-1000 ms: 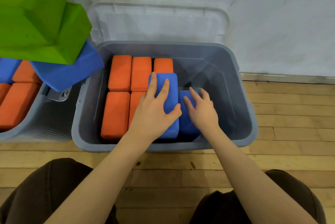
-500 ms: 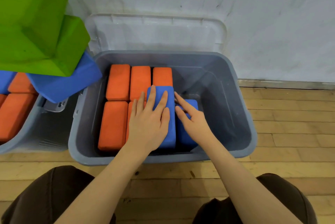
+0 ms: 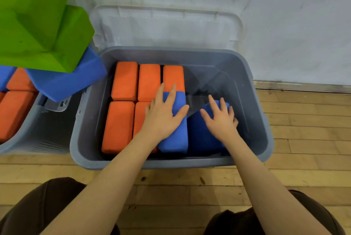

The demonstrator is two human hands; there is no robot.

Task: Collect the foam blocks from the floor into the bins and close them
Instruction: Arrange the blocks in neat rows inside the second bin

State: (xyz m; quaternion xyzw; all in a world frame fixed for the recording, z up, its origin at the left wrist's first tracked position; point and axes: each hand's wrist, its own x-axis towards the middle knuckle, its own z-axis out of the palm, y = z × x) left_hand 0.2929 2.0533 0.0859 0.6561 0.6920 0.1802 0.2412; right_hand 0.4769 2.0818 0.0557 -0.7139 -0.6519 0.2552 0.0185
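Right hand (image 3: 221,120) shifted rightward, tilting second matte blue foam block (image 3: 201,135), grey bin (image 3: 171,163)

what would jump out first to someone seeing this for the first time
Probably the two bare hands inside the grey bin at centre: the left hand lies flat on a blue foam block, the right hand on a second, tilted blue block. Orange foam blocks fill the bin's left side, and green foam blocks loom top left.
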